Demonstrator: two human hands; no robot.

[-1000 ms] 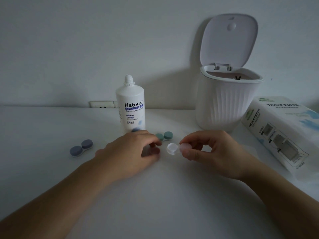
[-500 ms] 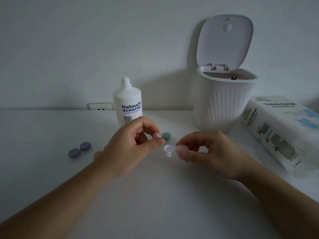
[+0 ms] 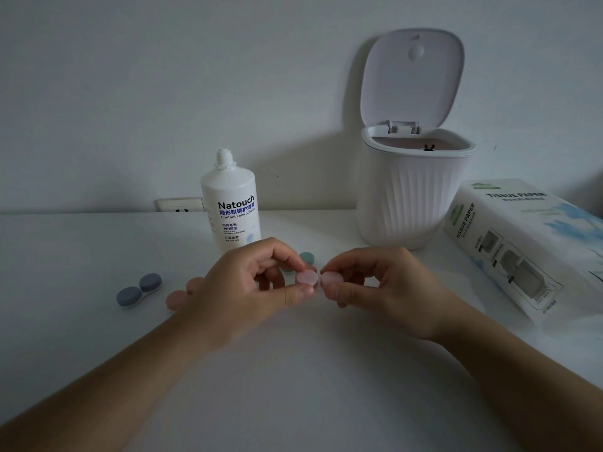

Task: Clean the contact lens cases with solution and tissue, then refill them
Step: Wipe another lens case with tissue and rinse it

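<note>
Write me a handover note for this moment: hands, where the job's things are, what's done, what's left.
Left hand pinches a pink cap at the pink case; right hand grips the case's other pink cap.
Another pink case lies partly hidden behind the left hand; green case behind the fingers; blue case at the left, capped.
Solution bottle stands uncapped at the back. Bin open, tissue box at the right.
Done: cannot tell which cases are cleaned.
Left: finish capping the held case, then check the others.
</note>
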